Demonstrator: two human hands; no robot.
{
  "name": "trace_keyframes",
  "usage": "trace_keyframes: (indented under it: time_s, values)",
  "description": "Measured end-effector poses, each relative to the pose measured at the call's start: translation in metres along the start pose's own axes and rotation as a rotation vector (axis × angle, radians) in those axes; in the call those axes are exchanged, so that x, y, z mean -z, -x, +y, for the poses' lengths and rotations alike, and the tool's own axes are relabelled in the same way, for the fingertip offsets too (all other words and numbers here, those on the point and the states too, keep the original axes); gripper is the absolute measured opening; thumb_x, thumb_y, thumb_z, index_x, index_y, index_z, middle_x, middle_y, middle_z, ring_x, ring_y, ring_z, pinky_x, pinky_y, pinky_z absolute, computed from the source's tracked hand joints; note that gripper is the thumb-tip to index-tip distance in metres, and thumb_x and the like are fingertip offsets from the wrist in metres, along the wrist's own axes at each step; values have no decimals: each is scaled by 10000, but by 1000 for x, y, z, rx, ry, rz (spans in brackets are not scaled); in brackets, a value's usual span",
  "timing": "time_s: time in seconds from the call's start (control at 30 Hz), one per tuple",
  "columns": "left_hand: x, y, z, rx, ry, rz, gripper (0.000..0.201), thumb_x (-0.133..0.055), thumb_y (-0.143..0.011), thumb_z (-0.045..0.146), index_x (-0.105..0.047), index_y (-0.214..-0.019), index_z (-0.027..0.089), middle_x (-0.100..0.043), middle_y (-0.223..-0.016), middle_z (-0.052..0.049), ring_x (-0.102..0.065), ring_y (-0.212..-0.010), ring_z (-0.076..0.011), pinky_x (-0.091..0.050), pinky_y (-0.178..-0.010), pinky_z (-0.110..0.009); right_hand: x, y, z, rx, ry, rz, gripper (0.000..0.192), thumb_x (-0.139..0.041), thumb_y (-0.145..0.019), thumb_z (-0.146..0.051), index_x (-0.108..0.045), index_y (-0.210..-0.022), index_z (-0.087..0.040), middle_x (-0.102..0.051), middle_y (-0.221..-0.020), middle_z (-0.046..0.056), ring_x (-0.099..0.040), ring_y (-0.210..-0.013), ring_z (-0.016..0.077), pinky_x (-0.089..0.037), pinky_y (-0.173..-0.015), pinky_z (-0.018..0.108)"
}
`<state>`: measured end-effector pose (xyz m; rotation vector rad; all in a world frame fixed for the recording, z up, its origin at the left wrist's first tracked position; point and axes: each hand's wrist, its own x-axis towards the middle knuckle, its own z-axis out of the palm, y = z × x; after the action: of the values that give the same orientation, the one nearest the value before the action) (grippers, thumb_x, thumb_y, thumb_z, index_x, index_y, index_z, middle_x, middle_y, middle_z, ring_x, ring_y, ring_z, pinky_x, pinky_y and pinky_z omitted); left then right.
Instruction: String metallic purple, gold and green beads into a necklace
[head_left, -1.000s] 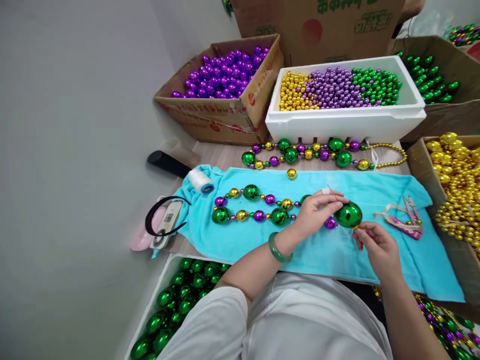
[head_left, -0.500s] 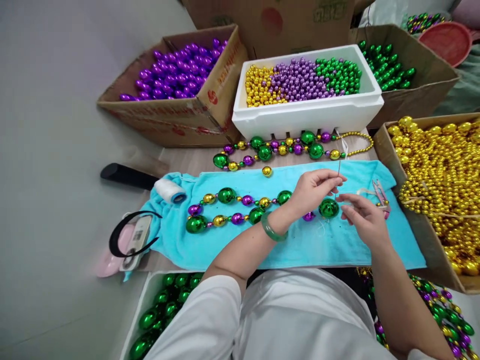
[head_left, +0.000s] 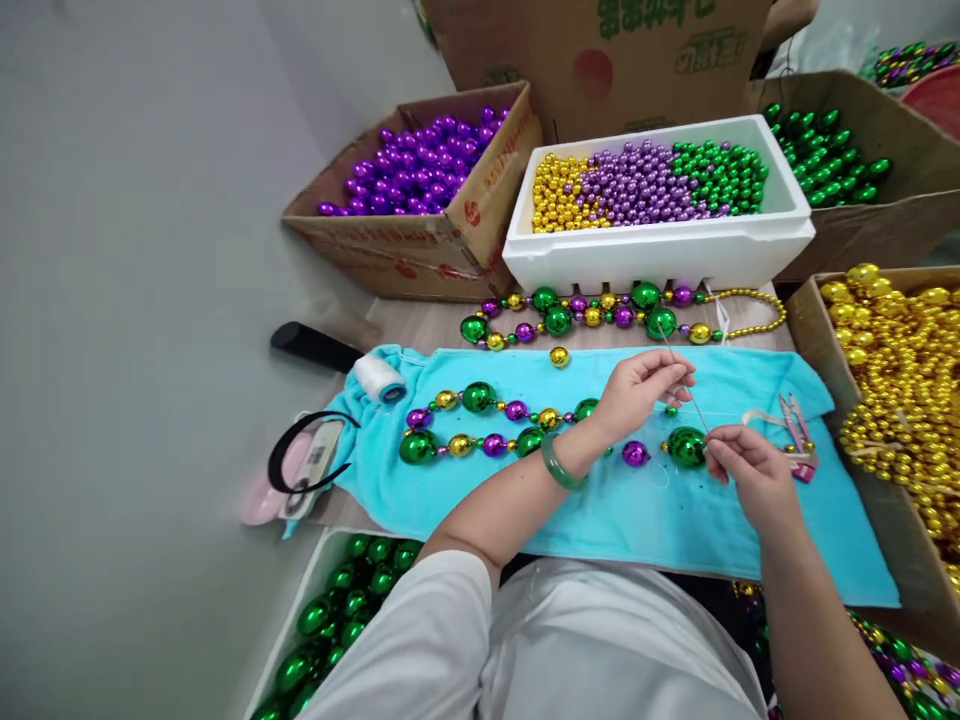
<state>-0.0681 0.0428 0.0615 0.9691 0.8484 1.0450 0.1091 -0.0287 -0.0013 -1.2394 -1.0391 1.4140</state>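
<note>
My left hand (head_left: 646, 392), with a green bangle (head_left: 559, 462) on the wrist, pinches a long thin needle (head_left: 696, 408) that slants down to the right. At its lower end, my right hand (head_left: 752, 470) has thumb and fingers pressed together; whether a small bead is between them is hidden. Just left of those fingertips lies a large green bead (head_left: 685, 447) on the blue towel (head_left: 600, 520). A purple bead (head_left: 635, 453) sits further left. The partly laid-out bead strand (head_left: 478, 397) loops across the towel, partly covered by my left forearm.
Behind the towel lie a finished-looking bead necklace (head_left: 557, 320) and one gold bead (head_left: 559, 357). A white foam box (head_left: 660, 250) holds small beads. Cardboard boxes of purple (head_left: 375, 240) and gold beads (head_left: 817, 350) flank it. Thread spool (head_left: 380, 380) at left, pink snips (head_left: 799, 425) at right.
The needle has tipped from upright to slanting. My right fingers, slightly apart before, have closed at its lower end. The whole view has shifted, so things appear further right.
</note>
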Motion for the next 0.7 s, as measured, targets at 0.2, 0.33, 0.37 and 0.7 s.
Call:
trace_keyframes:
  time_s: [0.2,0.33,0.37,0.7]
  values:
    - [45,-42,29,-116,-273,17,489,-556,-816,602,-720,-909,151,-692,-769,-77,-621,-643,-122,-470,-589,-221,3,20,-29,96,-40,26,159,-657,-834,-334,-627,-839,-178,-514,-574,-1,-455,-510,102,-339,-445,217]
    - [68,-100,69,-411,-691,207,254,-588,-838,363,-724,-908,160,-708,-831,-68,-623,-764,-159,-483,-732,-264,2,29,-50,176,-67,11,130,-638,-852,-314,-642,-865,-184,-536,-641,29,-487,-549,120,-383,-466,233]
    - [69,-117,78,-476,-821,228,207,-586,-834,299,-726,-905,163,-714,-880,-72,-625,-832,-173,-477,-800,-279,0,30,-55,204,-72,11,127,-633,-856,-309,-645,-868,-184,-535,-643,32,-492,-554,125,-390,-470,237]
    - [45,-288,85,-266,-1326,2,204,-620,-750,103,-739,-915,111,-711,-1011,-112,-606,-1028,-233,-412,-980,-360,-4,18,-53,274,-158,163,139,-620,-874,-221,-674,-1001,-203,-560,-643,15,-516,-589,111,-412,-517,232]
